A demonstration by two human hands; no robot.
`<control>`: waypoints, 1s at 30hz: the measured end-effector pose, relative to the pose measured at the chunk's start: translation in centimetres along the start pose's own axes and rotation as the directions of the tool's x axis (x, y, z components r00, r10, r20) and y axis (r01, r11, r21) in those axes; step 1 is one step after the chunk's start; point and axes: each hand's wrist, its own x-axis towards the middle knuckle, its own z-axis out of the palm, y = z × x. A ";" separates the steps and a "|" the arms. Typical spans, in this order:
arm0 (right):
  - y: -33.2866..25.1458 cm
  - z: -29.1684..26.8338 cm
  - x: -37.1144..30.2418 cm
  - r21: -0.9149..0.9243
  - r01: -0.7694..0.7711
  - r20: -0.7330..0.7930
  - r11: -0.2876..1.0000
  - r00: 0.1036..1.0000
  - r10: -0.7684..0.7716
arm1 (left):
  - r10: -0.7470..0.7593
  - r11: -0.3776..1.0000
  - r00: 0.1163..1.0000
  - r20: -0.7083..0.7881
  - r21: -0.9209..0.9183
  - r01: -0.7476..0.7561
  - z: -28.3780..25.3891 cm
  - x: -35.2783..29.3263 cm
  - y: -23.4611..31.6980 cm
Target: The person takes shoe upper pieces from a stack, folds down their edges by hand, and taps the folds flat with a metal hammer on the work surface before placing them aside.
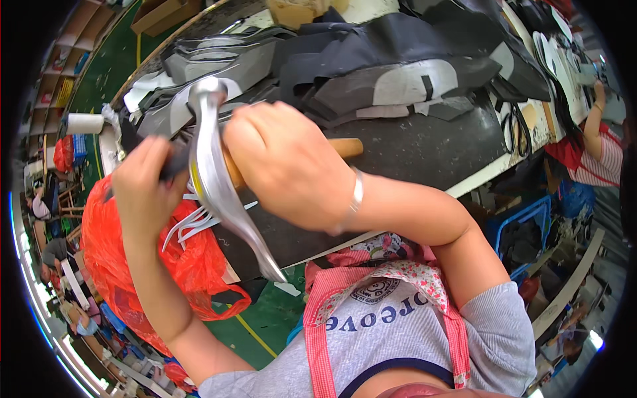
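Observation:
My right hand point(285, 162) is closed round the wooden handle of a hammer point(213, 166), whose end sticks out past the little-finger side. The hammer's long, curved, shiny metal head stands between my two hands, its rounded face upward and its thin end pointing down. To its left, my left hand point(146, 179) is closed on a dark strip-like piece point(175, 164), partly hidden behind the hammer head and smeared by motion. Narrow white strips point(184, 229) lie below it at the table's edge, against a red plastic bag point(109, 265).
Piles of black and grey cut pieces point(391, 53) cover the far side of the dark worktable point(424, 149). Scissors point(515, 127) lie at its right edge. A white roll point(86, 123) stands at the left. Another person point(600, 139) works at the far right. A blue-framed crate point(524, 229) is below.

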 end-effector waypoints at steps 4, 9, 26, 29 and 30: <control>-0.7 -7.3 -4.8 0.181 -0.214 0.225 0.960 0.959 0.172 | 0.096 0.886 0.945 0.314 -0.459 0.063 -0.3 -1.4 7.3; 2.2 -14.9 -9.7 -0.072 -0.466 0.626 0.882 0.667 0.404 | 0.247 0.526 0.931 0.270 -0.844 0.105 10.6 -2.2 16.7; 4.7 -23.6 -18.8 -0.335 -0.601 0.270 0.726 0.677 0.685 | 0.221 0.620 0.950 0.219 -0.783 0.037 18.7 8.5 28.0; 5.3 -22.9 -20.6 -0.304 -0.619 0.333 0.724 0.644 0.689 | 0.208 0.589 0.955 0.213 -0.806 0.051 18.7 8.5 28.0; 5.3 -22.9 -20.8 -0.281 -0.653 0.327 0.704 0.624 0.709 | 0.234 0.601 0.957 0.172 -0.799 -0.003 18.6 8.5 28.0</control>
